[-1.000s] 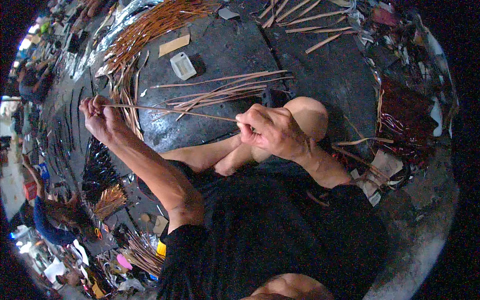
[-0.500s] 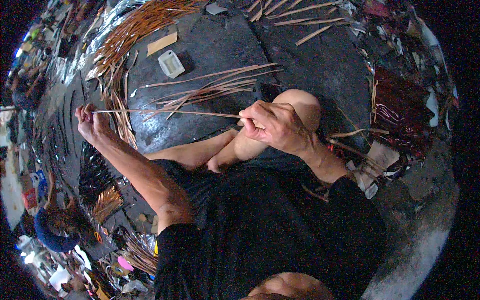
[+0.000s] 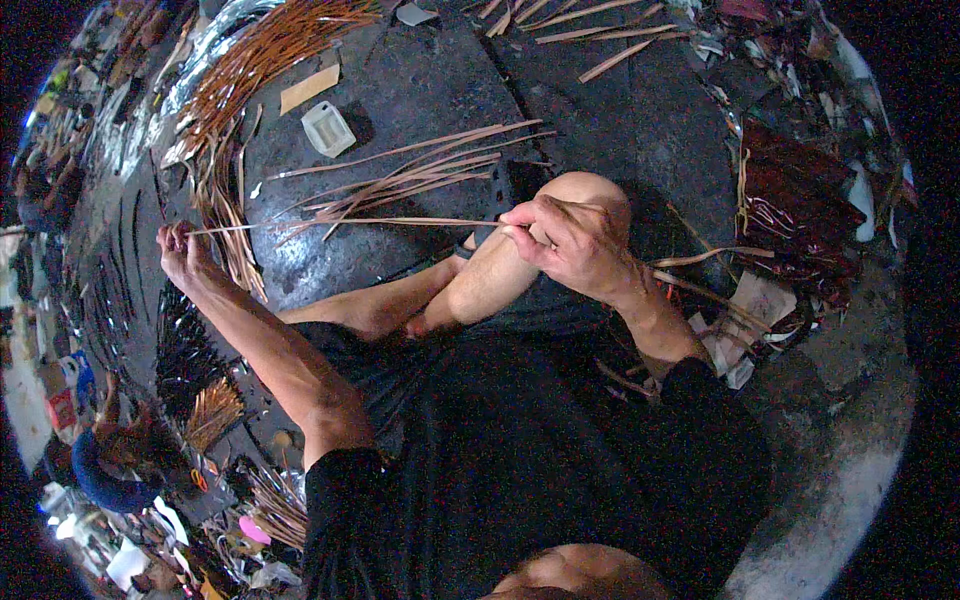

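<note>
A long, thin brown strip (image 3: pixel 400 221) is stretched nearly level between my two hands, above the floor and my crossed legs. At its left end, my left hand (image 3: pixel 185 258) pinches it with the arm reaching out. Over my raised knee, the closed fingers of my right hand (image 3: pixel 570 248) grip the other end. Several loose brown strips (image 3: pixel 420 182) lie in a crossed pile on the dark floor just beyond the held one. What the strip is made of cannot be told.
A white plastic container (image 3: pixel 328 130) and a tan flat piece (image 3: pixel 310 90) lie beyond the pile. Orange-brown strips (image 3: pixel 270 60) are heaped at far left, more strips (image 3: pixel 600 30) lie at the far side. A dark red shiny sheet (image 3: pixel 790 200) is at right. Another person (image 3: pixel 110 470) sits at left.
My right hand has moved to the right, so the hands are farther apart along the strip. The strip's flat side shows more now. The whole view has shifted slightly.
</note>
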A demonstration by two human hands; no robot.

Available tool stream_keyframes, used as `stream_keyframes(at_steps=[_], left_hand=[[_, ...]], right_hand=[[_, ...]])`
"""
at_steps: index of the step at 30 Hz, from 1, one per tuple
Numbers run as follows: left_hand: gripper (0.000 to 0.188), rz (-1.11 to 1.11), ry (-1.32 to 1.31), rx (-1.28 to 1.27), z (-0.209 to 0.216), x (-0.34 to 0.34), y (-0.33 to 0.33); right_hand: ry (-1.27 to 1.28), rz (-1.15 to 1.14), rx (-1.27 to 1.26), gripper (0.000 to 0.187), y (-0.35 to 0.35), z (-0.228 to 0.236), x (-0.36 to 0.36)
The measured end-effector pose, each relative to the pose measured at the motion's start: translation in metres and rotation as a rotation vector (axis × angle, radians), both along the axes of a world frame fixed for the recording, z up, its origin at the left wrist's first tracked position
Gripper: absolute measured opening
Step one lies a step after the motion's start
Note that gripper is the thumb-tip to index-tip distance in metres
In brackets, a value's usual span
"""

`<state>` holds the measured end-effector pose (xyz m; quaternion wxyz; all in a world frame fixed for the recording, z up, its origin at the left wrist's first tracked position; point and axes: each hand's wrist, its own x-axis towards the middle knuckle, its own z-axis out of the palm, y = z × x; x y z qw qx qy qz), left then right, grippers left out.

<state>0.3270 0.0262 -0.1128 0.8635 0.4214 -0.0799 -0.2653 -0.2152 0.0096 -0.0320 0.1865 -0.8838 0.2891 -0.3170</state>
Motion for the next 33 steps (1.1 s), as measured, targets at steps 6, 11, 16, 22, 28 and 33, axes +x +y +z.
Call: stream_keyframes(at_steps=[6,11,16,22,28,33], left_hand=[[0.016,0.007,-0.161,0.138,-0.049,0.016,0.051],[0.039,0.154,-0.873,0.579,-0.062,-0.002,0.081],[0.038,-0.950,-1.114,0.403,0.028,-0.247,0.032],[0.027,-1.012,-1.046,0.384,0.014,-0.287,0.033],[0.020,-0.878,-1.299,0.284,0.022,-0.302,0.035],[0.020,-0.835,-1.361,0.275,0.014,-0.302,0.038]], right_hand=[[-0.016,0.051,0.142,0.011,-0.006,-0.018,0.013],[0.119,0.136,0.086,0.010,-0.016,-0.040,0.043],[0.121,0.106,0.104,0.011,-0.020,-0.033,0.044],[0.219,-0.053,0.374,0.021,-0.023,-0.013,0.018],[0.323,0.083,-0.083,0.050,-0.019,-0.016,0.024],[0.301,0.142,0.223,0.023,-0.017,-0.021,0.040]])
